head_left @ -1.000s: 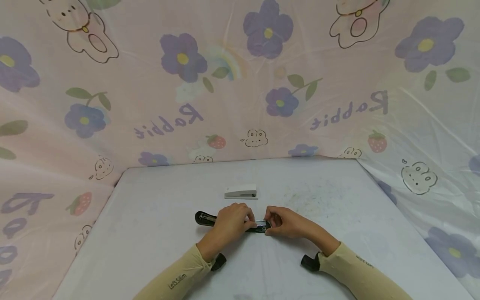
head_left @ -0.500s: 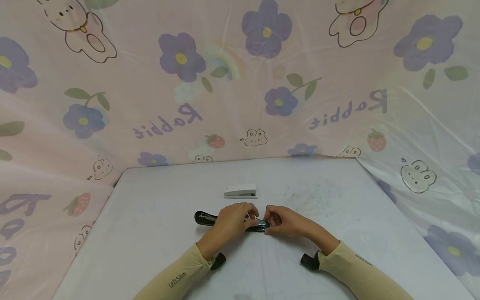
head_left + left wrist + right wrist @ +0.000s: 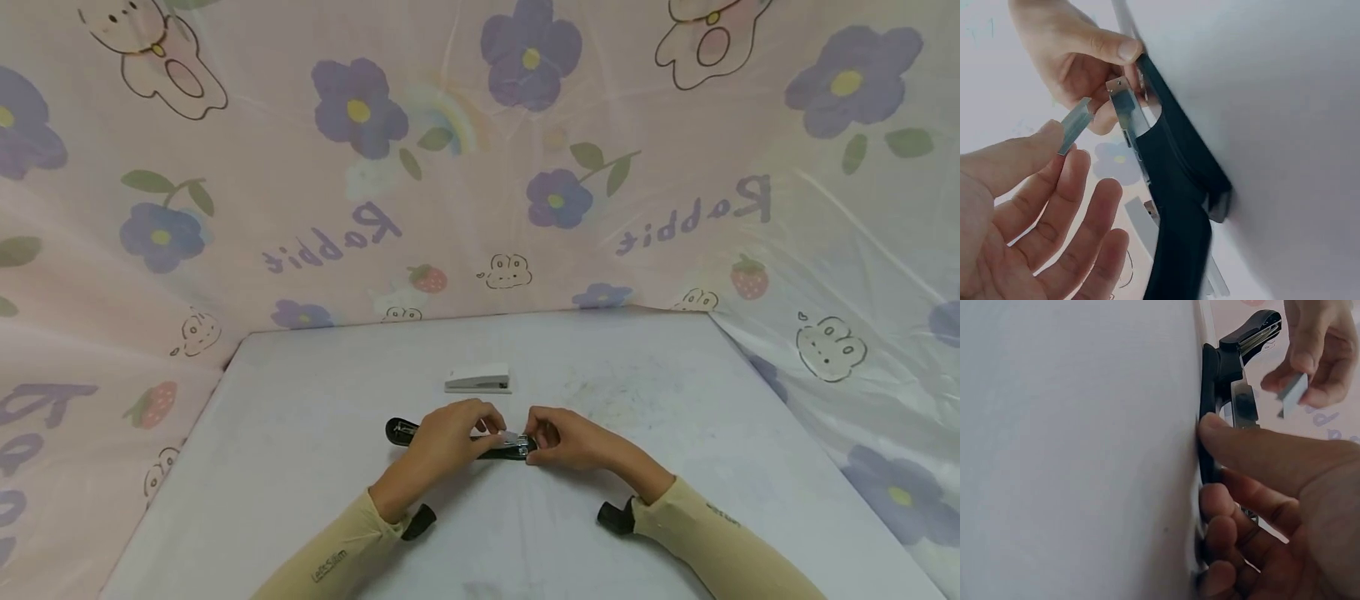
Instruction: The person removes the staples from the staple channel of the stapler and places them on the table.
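Observation:
A black stapler lies on the white table with its top arm swung open to the left, its metal magazine bare. Above that magazine, my left hand pinches a short silver strip of staples between thumb and index finger, the other fingers loosely spread. The strip is tilted and apart from the stapler in both wrist views. My right hand grips the front end of the stapler's base, thumb on its near side. The fingers partly hide that end.
A white stapler stands on the table just beyond the black one. Behind it hangs a patterned curtain, which also closes off both sides. Black wrist mounts stick out below the sleeves.
My left hand has shifted slightly left and away from the magazine, and the staple strip now shows at its fingertips. The right hand keeps its grip on the stapler's front end.

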### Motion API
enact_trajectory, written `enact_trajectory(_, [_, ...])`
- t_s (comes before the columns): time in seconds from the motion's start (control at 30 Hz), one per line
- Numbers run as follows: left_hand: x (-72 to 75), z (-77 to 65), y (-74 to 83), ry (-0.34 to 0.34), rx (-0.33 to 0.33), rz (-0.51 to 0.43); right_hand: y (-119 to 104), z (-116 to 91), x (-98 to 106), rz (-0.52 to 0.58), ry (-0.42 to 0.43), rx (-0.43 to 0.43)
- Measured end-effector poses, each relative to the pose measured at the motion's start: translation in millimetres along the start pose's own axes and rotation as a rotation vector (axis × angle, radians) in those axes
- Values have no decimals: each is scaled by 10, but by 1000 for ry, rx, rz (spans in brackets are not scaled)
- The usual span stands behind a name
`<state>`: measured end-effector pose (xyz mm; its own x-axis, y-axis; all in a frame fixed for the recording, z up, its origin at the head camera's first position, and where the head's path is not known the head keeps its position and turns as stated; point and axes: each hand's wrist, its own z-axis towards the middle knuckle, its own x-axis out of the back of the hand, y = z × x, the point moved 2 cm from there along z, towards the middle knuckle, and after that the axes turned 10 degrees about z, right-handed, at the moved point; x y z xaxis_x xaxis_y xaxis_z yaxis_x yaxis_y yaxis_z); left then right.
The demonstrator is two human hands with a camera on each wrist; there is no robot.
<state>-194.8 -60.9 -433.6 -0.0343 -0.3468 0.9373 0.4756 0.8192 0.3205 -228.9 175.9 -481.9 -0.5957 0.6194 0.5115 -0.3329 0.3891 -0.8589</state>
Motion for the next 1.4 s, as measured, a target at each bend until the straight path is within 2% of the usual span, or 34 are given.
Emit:
enact_trajectory(0.3, [33,-161,-5,9,-52,0,9,-9,14,2,9,-15])
enact_trajectory(0.53, [-17,-254,37,-10,-98,34,10,-22,46,0,6,-12])
enact_trajectory(0.73, [-95,-312,30,-48,-87,64,26,-8,48,20,3,-11])
enact_trajectory(1.0, [-109,-359,37,-28,-80,115,17,-2,51,18,5,-8])
enact_trajectory(1.27, [-154,-383,78,-48,-69,219,30,7,34,29,-7,-10])
enact_trajectory(1.4, [-196,-387,75,-34,-70,274,24,12,20,36,-15,-8])
